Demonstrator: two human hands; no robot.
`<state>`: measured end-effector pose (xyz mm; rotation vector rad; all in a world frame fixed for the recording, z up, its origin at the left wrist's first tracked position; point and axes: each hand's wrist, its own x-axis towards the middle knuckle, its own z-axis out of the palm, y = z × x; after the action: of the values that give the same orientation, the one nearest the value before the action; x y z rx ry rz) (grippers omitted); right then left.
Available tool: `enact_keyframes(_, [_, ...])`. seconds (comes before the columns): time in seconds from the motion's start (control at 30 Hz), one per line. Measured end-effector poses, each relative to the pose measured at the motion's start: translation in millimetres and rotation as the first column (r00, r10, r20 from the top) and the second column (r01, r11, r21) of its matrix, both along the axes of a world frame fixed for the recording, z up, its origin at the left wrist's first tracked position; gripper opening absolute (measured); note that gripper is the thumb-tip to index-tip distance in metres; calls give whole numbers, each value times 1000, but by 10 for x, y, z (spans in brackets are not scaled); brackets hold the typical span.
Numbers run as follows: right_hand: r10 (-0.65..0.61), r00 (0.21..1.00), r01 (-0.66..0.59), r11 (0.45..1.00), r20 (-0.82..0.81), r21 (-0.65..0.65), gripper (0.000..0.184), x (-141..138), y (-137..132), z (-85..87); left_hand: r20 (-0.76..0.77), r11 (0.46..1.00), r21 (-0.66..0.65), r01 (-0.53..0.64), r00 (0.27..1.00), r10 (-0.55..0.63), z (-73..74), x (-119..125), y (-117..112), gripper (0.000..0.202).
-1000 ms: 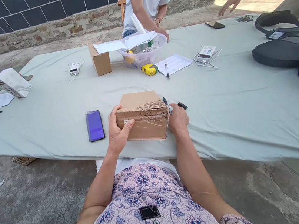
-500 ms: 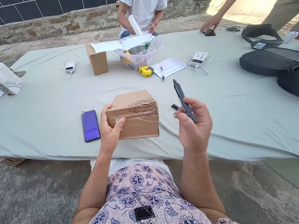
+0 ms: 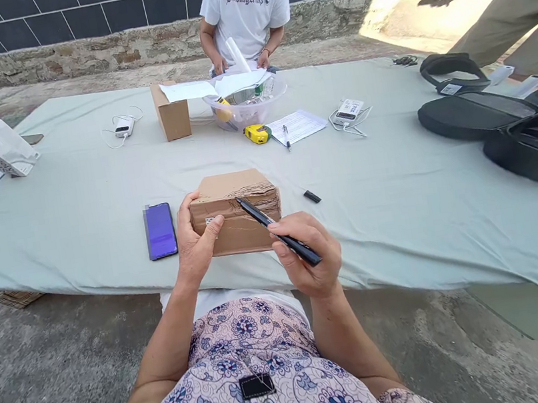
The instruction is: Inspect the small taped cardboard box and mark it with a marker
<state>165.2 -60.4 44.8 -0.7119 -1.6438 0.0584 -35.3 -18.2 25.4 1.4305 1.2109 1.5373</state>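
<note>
My left hand (image 3: 197, 242) grips the left side of a brown cardboard box (image 3: 238, 233), thumb across its near face. Dark scribbled lines run along the box's upper right edge. In my right hand (image 3: 310, 252) is a black marker (image 3: 278, 230), held between thumb and fingers and slanting up to the left. Its tip is over the scribbled edge; whether it touches the cardboard I cannot tell. A small black marker cap (image 3: 312, 196) lies on the cloth to the right of the box. Left of my left hand rests a phone (image 3: 160, 231) with a lit purple screen.
Beyond the box are a yellow tape measure (image 3: 257, 134), a paper sheet (image 3: 301, 126), a pen (image 3: 286, 138), a plastic basin (image 3: 250, 111) and another carton (image 3: 173, 118). Black cases (image 3: 478, 115) lie at right. A person (image 3: 246, 16) sits opposite; others are at both sides.
My right hand has moved left and turned the marker down toward the box. At the far right, the other person's hand has lifted the dark phone off the table.
</note>
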Motion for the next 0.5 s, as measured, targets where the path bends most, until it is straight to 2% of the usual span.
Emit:
enact_keyframes(0.23, [-15,998,15,1000,-58,-1,23,83,-34,-59,16,999,-21,-32,999,32,15,-28,17,59])
enact_keyframes(0.33, [-144,977,147,989,-157,10,16,165,-37,-98,23,999,-24,-41,999,41,32,-37,17,59])
enact_keyframes(0.43, [-293,918,306,952,-266,9,11,227,-20,-138,21,999,-12,-43,999,43,26,-40,15,59])
enact_keyframes(0.5, [-344,884,365,931,-317,8,11,229,-2,-146,3,999,-11,-44,999,44,12,-39,14,59])
